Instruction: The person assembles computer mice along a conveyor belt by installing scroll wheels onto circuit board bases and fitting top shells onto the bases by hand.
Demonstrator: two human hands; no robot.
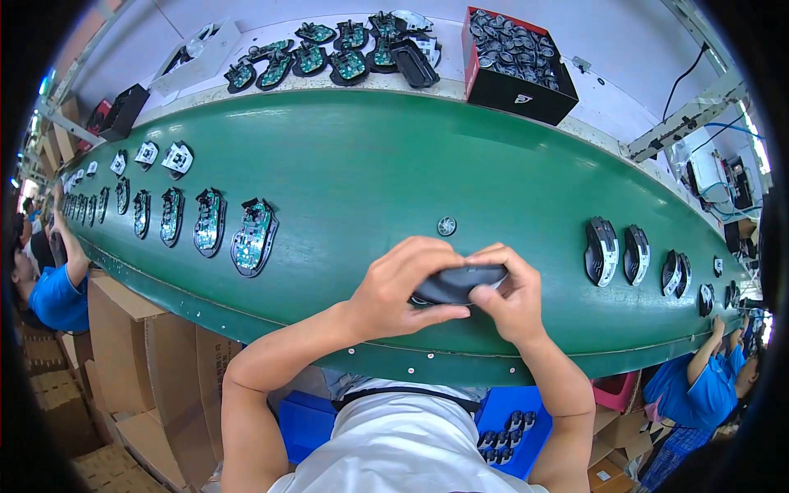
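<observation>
Between my two hands, over the near edge of the green belt (370, 164), I hold a black computer mouse (448, 286). My left hand (403, 287) is closed round its left end, thumb along the lower side. My right hand (511, 294) grips the other end, its thumb pressed on the black shell. The mouse's far side is hidden by my fingers. Just beyond my hands lies a small round scroll wheel (446, 226). On the left, the nearest mouse base with a green circuit board (255, 237) lies on the belt.
Assembled black and silver mice (602, 251) sit to the right. More open bases (209, 222) and white-topped parts (177, 158) line the left. Behind stands a box of wheels (518, 62) beside circuit-board bases (349, 66). Blue bins (526, 411) are below; co-workers (699, 386) sit at both sides.
</observation>
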